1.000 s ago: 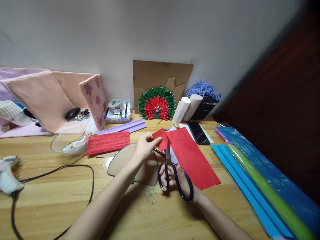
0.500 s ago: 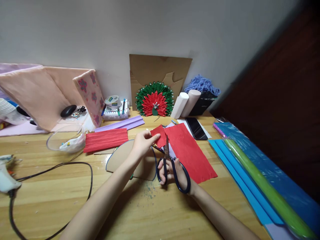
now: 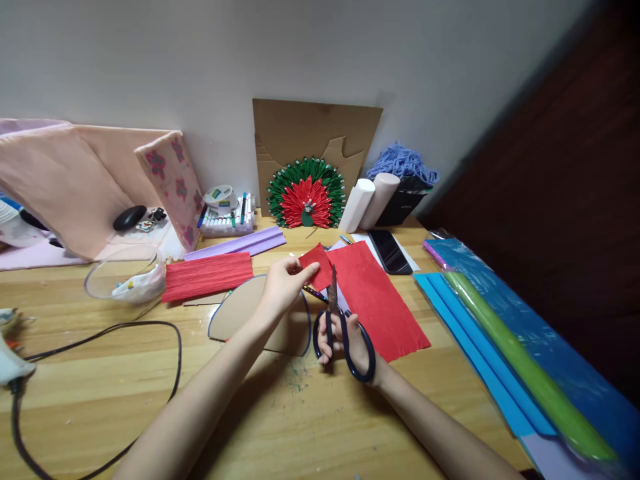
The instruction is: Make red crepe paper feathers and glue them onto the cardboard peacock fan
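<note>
Between the thumb and fingers of my left hand (image 3: 284,283) is a small piece of red crepe paper (image 3: 318,264). My right hand (image 3: 354,343) has its fingers through the dark handles of a pair of scissors (image 3: 332,297). The blades point away from me and lie close together at the right edge of the small piece; whether paper is between them I cannot tell. Just to the right, a larger red crepe paper sheet (image 3: 383,300) lies on the table. Under my left wrist rests a cardboard shape (image 3: 240,310) with a blue outline, partly covered.
A folded red crepe strip (image 3: 209,277) and a clear bowl (image 3: 95,283) lie left, near a glue gun (image 3: 15,363) with its cord. At the back stand a peacock craft (image 3: 307,200) and cardboard (image 3: 320,127). A phone (image 3: 390,252) and coloured rolls (image 3: 520,360) lie right.
The whole view has shifted slightly. My left hand still pinches the small red piece and my right hand still holds the scissors beside it, with hardly any movement between them.
</note>
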Motion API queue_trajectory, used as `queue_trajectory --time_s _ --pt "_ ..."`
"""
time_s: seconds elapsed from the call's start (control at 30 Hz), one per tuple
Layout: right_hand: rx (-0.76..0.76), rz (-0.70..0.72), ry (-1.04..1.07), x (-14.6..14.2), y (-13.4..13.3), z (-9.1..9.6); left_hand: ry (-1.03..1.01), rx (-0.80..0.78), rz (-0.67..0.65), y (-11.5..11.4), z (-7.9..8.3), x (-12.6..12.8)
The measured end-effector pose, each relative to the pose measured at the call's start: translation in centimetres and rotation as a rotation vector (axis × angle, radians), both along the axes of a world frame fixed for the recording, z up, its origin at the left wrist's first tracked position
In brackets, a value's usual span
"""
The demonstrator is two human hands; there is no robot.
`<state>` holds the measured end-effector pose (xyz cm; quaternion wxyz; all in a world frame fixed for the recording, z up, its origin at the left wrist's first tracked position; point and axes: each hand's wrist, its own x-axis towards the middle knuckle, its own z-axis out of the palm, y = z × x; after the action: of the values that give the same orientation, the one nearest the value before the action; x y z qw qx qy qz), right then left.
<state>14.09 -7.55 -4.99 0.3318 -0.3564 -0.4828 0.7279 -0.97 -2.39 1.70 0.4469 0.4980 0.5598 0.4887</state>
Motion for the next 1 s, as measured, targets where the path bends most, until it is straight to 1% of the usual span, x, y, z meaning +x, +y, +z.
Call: queue_trajectory --time_s 0.13,0.27,0.47,0.73,0.87,1.0 --pt "0.011 0.007 0.002 0.1 0.0 -0.3 -0.040 -0.018 0.037 -0.2 0.3 0.2" --pt "0.034 0.007 -0.016 0.1 0.0 0.2 -0.070 -0.034 0.030 -0.3 0.4 0.3" --pt "0.068 0.025 -0.039 0.1 -0.2 0.7 -0.103 -0.026 0.046 0.0 -0.3 0.0" --pt "0.060 0.033 -0.051 0.1 -0.1 0.6 0.032 -0.030 0.039 0.0 -0.3 -0.3" --pt "0.036 -0.001 -0.024 -0.1 -0.2 0.6 0.049 -0.024 0.032 0.1 -0.4 -0.3" --pt "0.082 -0.011 -0.047 0.0 -0.3 0.3 0.050 -0.026 0.022 0.2 -0.4 -0.4"
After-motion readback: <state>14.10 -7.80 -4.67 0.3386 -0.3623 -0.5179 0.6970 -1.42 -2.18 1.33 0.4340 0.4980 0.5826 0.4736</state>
